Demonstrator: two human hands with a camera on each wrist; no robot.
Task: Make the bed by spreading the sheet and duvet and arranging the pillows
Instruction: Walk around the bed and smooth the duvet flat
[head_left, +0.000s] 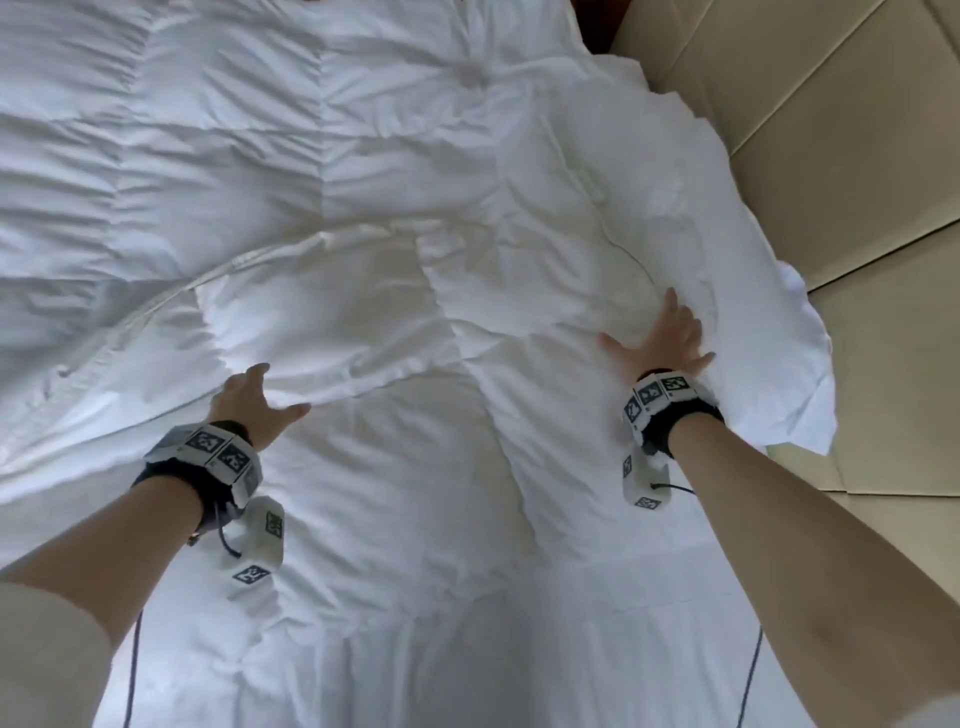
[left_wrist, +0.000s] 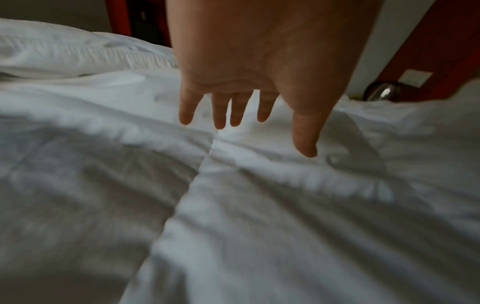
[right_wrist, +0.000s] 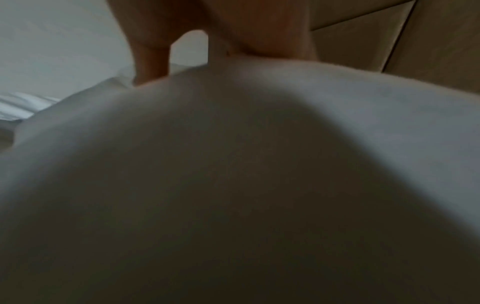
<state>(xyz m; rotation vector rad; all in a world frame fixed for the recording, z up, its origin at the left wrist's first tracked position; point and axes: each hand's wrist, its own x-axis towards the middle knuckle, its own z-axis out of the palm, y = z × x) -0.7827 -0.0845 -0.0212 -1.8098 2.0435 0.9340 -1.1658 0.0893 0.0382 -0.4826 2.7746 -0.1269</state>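
Note:
A white quilted duvet (head_left: 363, 208) covers the bed, wrinkled, with a folded-over flap (head_left: 322, 322) in the middle and a piped seam running left. My left hand (head_left: 254, 402) hovers just over the near edge of that flap, fingers spread and straight, as the left wrist view (left_wrist: 246, 115) confirms. My right hand (head_left: 662, 340) lies flat on the duvet near its bunched right edge (head_left: 769, 332), fingers spread. In the right wrist view the duvet (right_wrist: 259, 164) bulges up and hides most of the hand (right_wrist: 182, 47).
A beige padded headboard or wall panel (head_left: 831, 130) runs along the right side of the bed. In the left wrist view a pillow-like white bulge (left_wrist: 64, 47) lies at the far left, and a dark red frame (left_wrist: 441, 51) and a glass object (left_wrist: 381, 93) stand beyond the bed.

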